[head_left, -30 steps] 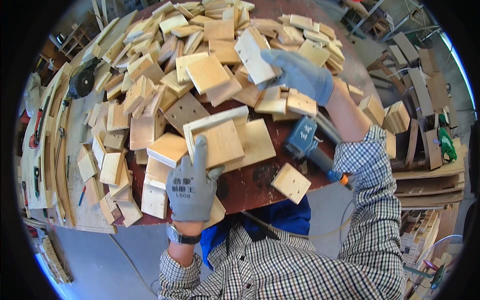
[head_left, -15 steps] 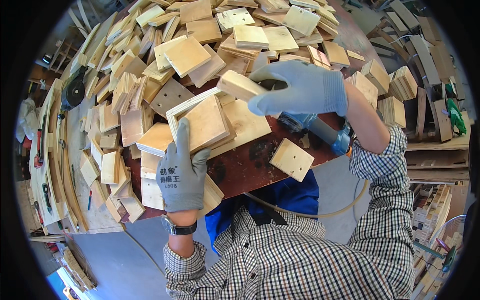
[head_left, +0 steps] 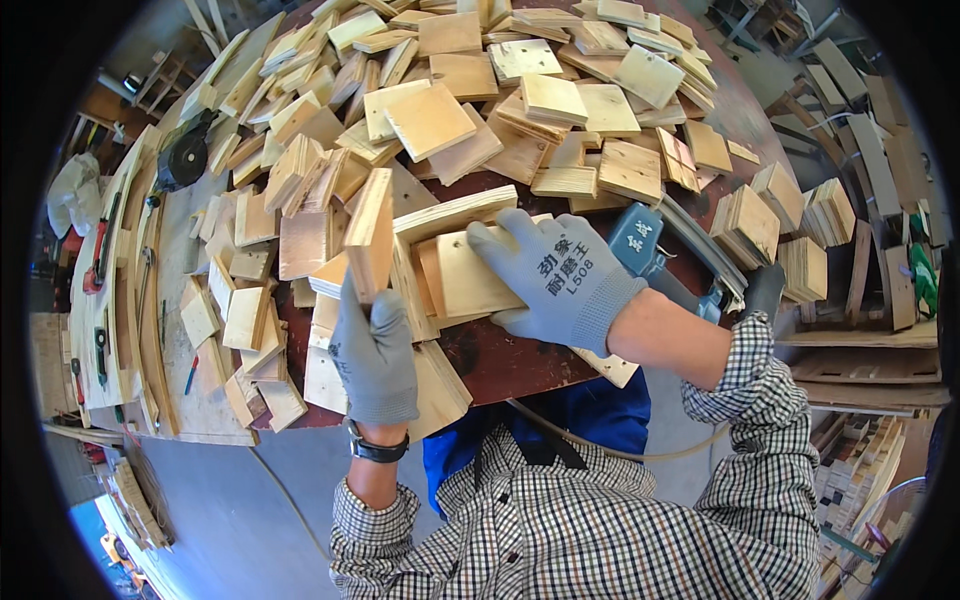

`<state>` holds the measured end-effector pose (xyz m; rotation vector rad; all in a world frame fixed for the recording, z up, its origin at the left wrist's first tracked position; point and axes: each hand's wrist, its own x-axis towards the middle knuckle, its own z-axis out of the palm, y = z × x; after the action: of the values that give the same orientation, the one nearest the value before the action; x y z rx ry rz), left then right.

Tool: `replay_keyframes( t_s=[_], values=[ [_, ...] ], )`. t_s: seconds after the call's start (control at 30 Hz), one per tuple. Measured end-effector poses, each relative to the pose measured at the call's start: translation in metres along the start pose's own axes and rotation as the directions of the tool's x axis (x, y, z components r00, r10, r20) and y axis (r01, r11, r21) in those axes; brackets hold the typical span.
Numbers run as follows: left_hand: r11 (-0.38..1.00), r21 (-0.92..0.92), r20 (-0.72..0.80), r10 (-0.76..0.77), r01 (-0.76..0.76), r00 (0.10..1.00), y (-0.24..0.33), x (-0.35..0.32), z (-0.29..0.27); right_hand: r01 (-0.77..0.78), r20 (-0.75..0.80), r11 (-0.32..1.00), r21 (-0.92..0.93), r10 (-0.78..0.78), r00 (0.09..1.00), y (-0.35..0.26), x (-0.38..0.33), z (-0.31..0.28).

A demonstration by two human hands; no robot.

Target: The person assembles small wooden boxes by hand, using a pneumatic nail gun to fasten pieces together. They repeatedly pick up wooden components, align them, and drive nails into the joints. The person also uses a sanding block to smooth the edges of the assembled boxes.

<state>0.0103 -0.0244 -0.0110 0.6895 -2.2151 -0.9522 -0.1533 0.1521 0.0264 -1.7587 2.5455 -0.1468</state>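
The left hand [head_left: 372, 355], in a grey glove, is clamped on a square plywood piece [head_left: 370, 235] that it holds up on edge, the fingers wrapped round its lower part. Just to its right, the right hand [head_left: 556, 283], also gloved, lies with fingers spread flat over a stack of plywood boards [head_left: 462, 272] and presses down on them; it grips nothing. The upright piece stands against the left end of that stack, and a long strip [head_left: 455, 212] sits along the stack's far edge. All of this rests near the front edge of a dark red worktop [head_left: 510, 362].

Behind the right hand lies a blue power tool [head_left: 640, 240], possibly a nail gun, though the wrist hides most of it. The rest of the worktop is heaped with loose plywood squares [head_left: 500, 90], pale and overlapping, reaching to its far side. Small neat stacks of squares [head_left: 750, 222] stand at the right edge. At the far left, on a pale board, sits a black angle grinder [head_left: 185, 160]. A black wristwatch [head_left: 378, 450] shows above the checked shirt sleeve.
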Motion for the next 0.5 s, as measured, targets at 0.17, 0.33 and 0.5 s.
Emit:
replay_keyframes(
  t_s=[0.17,0.33,0.5],
  values=[
    [0.959,-0.163,0.102,-0.216,0.230,0.971,0.005,0.004,-0.012,-0.018,-0.123,1.000,0.013,0.020,0.992,-0.020,0.008,0.013],
    [0.991,-0.053,0.098,-0.113,0.119,0.989,-0.003,0.001,-0.009,0.064,-0.246,0.997,0.033,-0.054,0.968,-0.022,0.007,0.036],
    [0.976,-0.063,0.132,-0.197,0.206,0.971,0.003,0.003,-0.013,0.098,-0.286,0.993,0.069,-0.075,0.955,-0.016,0.003,0.044]
  ],
)
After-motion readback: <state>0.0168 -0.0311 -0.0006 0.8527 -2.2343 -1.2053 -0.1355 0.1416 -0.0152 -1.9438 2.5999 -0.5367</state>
